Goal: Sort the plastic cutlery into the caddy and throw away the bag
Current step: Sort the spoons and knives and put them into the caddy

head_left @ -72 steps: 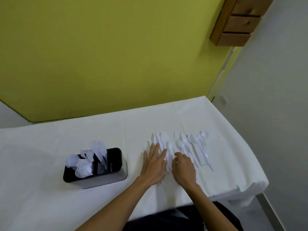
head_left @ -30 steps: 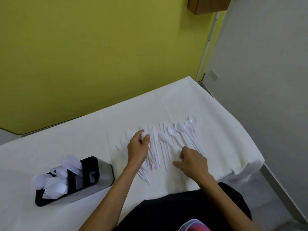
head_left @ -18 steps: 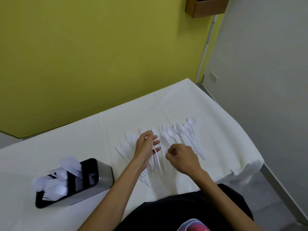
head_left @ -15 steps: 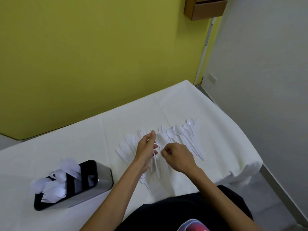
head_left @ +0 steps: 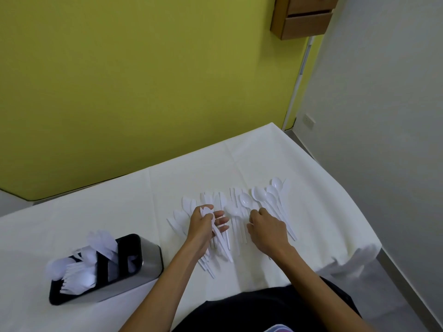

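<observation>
White plastic cutlery (head_left: 242, 207) lies spread in a row on the white tablecloth, with several spoons (head_left: 268, 196) at the right end. My left hand (head_left: 203, 226) holds a small bunch of white spoons (head_left: 217, 232), thumb over their bowls, handles pointing toward me. My right hand (head_left: 266, 227) rests on the cutlery just right of it, its fingers curled down onto a piece; what they pinch is hidden. A black-and-steel caddy (head_left: 146, 262) at the left holds white forks, spoons and knives. No bag is in view.
The white-covered table (head_left: 96, 212) ends close on the right, where the cloth hangs over the corner (head_left: 354, 257). A yellow-green wall stands behind. A wooden drawer unit (head_left: 302, 17) hangs on the wall at the top right.
My left hand has gathered spoons into its grip and lifted them slightly. My right hand drew toward the left hand, then shifted back right onto the spoons.
</observation>
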The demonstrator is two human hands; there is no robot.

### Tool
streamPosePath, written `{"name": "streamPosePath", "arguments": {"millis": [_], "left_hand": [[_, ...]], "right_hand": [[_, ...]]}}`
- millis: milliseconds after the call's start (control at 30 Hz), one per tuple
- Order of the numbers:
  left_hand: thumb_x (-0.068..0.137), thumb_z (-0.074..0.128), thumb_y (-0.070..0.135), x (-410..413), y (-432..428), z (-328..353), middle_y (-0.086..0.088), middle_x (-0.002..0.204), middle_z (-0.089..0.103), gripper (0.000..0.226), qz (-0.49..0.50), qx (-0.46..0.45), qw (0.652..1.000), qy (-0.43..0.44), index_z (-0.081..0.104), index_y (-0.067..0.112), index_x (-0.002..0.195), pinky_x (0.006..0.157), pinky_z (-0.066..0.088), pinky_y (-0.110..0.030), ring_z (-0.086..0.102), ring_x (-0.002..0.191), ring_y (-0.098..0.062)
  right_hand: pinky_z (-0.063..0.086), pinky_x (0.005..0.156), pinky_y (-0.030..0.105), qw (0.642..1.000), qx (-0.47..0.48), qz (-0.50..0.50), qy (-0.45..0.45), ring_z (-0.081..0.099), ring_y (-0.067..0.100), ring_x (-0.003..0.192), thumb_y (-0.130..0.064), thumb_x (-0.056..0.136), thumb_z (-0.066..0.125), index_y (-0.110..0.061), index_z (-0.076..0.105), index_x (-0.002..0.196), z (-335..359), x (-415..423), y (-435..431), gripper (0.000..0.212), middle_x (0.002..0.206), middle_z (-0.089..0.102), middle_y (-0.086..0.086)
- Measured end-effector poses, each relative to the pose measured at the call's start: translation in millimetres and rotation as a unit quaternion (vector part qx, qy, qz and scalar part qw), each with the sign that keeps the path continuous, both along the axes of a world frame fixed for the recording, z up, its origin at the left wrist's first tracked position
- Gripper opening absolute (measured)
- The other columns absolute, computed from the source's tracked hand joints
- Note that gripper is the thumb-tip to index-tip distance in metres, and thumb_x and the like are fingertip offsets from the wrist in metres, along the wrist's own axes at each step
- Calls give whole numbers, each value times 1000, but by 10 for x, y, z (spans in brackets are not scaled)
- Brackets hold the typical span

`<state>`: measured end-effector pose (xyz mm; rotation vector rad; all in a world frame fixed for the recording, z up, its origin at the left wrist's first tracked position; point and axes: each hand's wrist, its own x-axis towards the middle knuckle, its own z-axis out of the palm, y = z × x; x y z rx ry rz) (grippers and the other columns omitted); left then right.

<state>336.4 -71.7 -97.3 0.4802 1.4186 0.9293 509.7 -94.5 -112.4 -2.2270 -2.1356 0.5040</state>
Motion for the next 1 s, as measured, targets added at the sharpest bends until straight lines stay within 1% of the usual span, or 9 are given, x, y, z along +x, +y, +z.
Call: {"name": "streamPosePath", "arguments": {"millis": [100,200,267,367,500,600,667,800,1000], "left_hand": [[102,52,23,41,4,-25,-6,90,58,24,-22,-12,998,50,55,10,122,51,44,-27,53,64,-16],[93,60,54,72,31,-52,-9,85,54,50,-68,-6,992,106,58,15,123,49,41,-23,46,64,-14],[88,62,61,102,58,-76,-22,109,61,69,-103,-2,986,132,52,14,137,50,43,-21,49,67,-12],[97,56,50,150,90,-35,-11,115,64,64,-101,12,985,138,40,16,148,56,48,-24,54,74,-15],[104,48,24,133,128,24,-8,89,64,24,-56,13,995,77,52,6,118,56,54,-30,63,68,-18],[103,49,17,100,156,-4,-11,84,62,11,-47,-3,998,48,55,9,107,62,57,-34,61,61,-20],[101,52,19,98,166,-23,-7,80,57,10,-50,-11,997,57,57,11,101,60,51,-32,54,56,-17],[94,59,52,183,135,-34,-3,69,51,38,-102,-5,985,137,57,14,96,59,46,-32,49,56,-16],[93,58,52,285,128,-15,-3,82,48,31,-146,13,975,168,48,23,98,57,44,-31,45,65,-18]], "right_hand": [[34,51,27,999,9,0,33,56,22,65,-16,97,43,-13,53,83,28,6,-1,17,80,55,-2],[51,68,31,977,-24,9,210,63,15,81,-28,100,45,-18,65,94,148,-38,-42,23,88,66,-6],[52,74,30,963,-46,31,265,63,11,85,-31,99,49,-20,68,93,207,-64,-86,23,89,69,-8],[45,62,33,980,-2,-15,196,61,19,76,-34,101,46,-11,60,80,138,-8,-60,34,80,61,-1],[42,61,30,995,33,-78,56,61,22,81,-33,98,50,-16,50,104,10,107,10,18,98,54,-2],[28,49,25,996,25,-83,39,49,17,63,-24,95,49,-16,45,82,-54,109,24,16,80,50,-4],[29,47,26,994,17,-93,51,44,17,59,-19,93,47,-14,41,72,-52,103,30,22,70,48,-3],[52,62,33,987,23,-76,140,61,15,71,-28,93,53,-17,59,84,78,-16,-49,16,79,63,-6],[45,63,22,974,53,-26,217,59,7,77,-50,92,58,-28,64,86,161,9,-117,24,86,63,-12]]}}
